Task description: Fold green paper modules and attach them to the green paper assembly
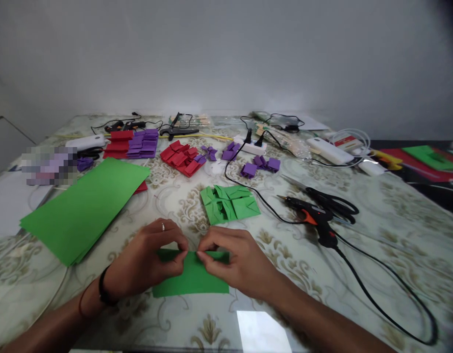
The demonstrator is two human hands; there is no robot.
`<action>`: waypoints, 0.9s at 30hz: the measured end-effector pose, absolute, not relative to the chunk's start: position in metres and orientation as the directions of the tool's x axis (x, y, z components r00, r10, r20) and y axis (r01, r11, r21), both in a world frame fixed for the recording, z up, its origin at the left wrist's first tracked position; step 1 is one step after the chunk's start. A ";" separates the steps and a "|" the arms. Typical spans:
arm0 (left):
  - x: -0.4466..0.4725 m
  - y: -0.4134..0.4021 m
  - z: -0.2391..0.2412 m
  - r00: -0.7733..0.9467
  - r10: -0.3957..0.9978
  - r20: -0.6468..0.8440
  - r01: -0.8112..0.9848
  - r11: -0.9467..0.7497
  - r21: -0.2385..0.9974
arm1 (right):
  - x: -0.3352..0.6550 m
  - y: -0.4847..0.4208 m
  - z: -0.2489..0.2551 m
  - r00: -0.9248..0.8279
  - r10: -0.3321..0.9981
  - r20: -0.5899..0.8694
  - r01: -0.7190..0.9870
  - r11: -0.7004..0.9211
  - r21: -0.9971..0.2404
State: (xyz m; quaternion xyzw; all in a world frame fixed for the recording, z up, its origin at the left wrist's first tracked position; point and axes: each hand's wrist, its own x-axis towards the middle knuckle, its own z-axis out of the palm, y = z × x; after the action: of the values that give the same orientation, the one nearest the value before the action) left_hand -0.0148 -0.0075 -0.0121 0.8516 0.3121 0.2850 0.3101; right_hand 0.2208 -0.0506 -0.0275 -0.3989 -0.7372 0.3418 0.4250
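A green paper sheet [191, 282] lies flat near the table's front edge, under both hands. My left hand [153, 255] pinches its far edge between thumb and forefinger, left of the middle. Just to the right, my right hand [234, 257] pinches the same edge, its fingertips a small gap away from the left ones. Beyond the hands sit folded green paper pieces [230, 203]. To the left is a stack of larger green sheets [90, 206].
Right of the hands lie a black glue gun [314, 215] with a looping cord and black scissors [329, 201]. Farther back are red folded papers [182, 158], purple folded papers [249, 170] and a white power strip [253, 145]. A white power bank [329, 151] stands at the back right.
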 end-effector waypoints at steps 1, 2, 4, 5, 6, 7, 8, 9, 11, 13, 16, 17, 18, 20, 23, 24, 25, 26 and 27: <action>-0.016 -0.007 -0.011 0.637 0.721 0.272 0.357 -0.589 0.725 | 0.222 -0.050 -0.026 -0.314 0.881 0.353 0.297 0.444 -0.845; -0.018 -0.006 -0.010 0.634 0.732 0.251 0.359 -0.566 0.742 | 0.224 -0.049 -0.025 -0.309 0.884 0.351 0.297 0.440 -0.847; -0.022 -0.003 -0.006 0.637 0.746 0.192 0.377 -0.519 0.767 | 0.229 -0.047 -0.022 -0.303 0.888 0.346 0.294 0.432 -0.852; -0.024 -0.002 -0.005 0.642 0.749 0.166 0.385 -0.502 0.775 | 0.232 -0.045 -0.020 -0.297 0.891 0.342 0.292 0.426 -0.856; -0.026 0.000 -0.002 0.645 0.750 0.146 0.392 -0.489 0.779 | 0.236 -0.043 -0.019 -0.293 0.895 0.336 0.291 0.418 -0.861; -0.029 0.002 0.000 0.644 0.753 0.133 0.400 -0.480 0.781 | 0.240 -0.041 -0.018 -0.284 0.901 0.328 0.291 0.407 -0.866; -0.032 0.005 0.002 0.639 0.759 0.124 0.408 -0.471 0.782 | 0.244 -0.038 -0.016 -0.273 0.909 0.315 0.294 0.390 -0.872; -0.035 0.007 0.004 0.632 0.765 0.125 0.412 -0.469 0.781 | 0.249 -0.035 -0.015 -0.262 0.918 0.299 0.300 0.372 -0.879; -0.041 0.014 0.008 0.598 0.790 0.134 0.423 -0.453 0.785 | 0.258 -0.029 -0.014 -0.234 0.938 0.254 0.309 0.320 -0.896; -0.046 0.022 0.012 0.534 0.830 0.160 0.420 -0.425 0.802 | 0.266 -0.023 -0.012 -0.211 0.955 0.211 0.302 0.268 -0.915; -0.047 0.028 0.015 0.384 0.900 0.205 0.385 -0.358 0.851 | 0.270 -0.020 -0.011 -0.213 0.962 0.169 0.278 0.226 -0.934; -0.046 0.028 0.015 0.353 0.910 0.216 0.356 -0.344 0.869 | 0.269 -0.021 -0.011 -0.234 0.961 0.148 0.274 0.212 -0.938; -0.044 0.027 0.014 0.346 0.912 0.220 0.323 -0.336 0.885 | 0.267 -0.022 -0.011 -0.260 0.958 0.123 0.273 0.195 -0.942; -0.038 0.021 0.012 0.429 0.883 0.193 0.276 -0.331 0.902 | 0.260 -0.027 -0.012 -0.304 0.950 0.074 0.283 0.165 -0.945; -0.029 0.011 0.006 0.618 0.785 0.046 0.324 -0.308 0.894 | 0.248 -0.034 -0.014 -0.325 0.944 0.056 0.300 0.160 -0.940; -0.028 0.008 0.004 0.654 0.757 -0.009 0.359 -0.299 0.884 | 0.245 -0.035 -0.014 -0.327 0.943 0.058 0.298 0.162 -0.941; -0.026 0.007 0.002 0.669 0.741 -0.052 0.396 -0.297 0.869 | 0.243 -0.036 -0.015 -0.326 0.944 0.060 0.292 0.161 -0.943; -0.026 0.006 -0.001 0.673 0.736 -0.076 0.425 -0.301 0.854 | 0.242 -0.036 -0.016 -0.319 0.946 0.062 0.281 0.157 -0.947; -0.026 0.007 -0.003 0.669 0.739 -0.084 0.445 -0.308 0.841 | 0.241 -0.036 -0.016 -0.308 0.949 0.066 0.269 0.154 -0.951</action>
State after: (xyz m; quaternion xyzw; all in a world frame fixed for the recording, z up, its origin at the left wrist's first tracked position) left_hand -0.0256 0.0066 -0.0029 0.7923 0.3736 0.1614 0.4545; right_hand 0.2406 -0.0361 -0.0162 -0.4585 -0.6642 0.4615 0.3682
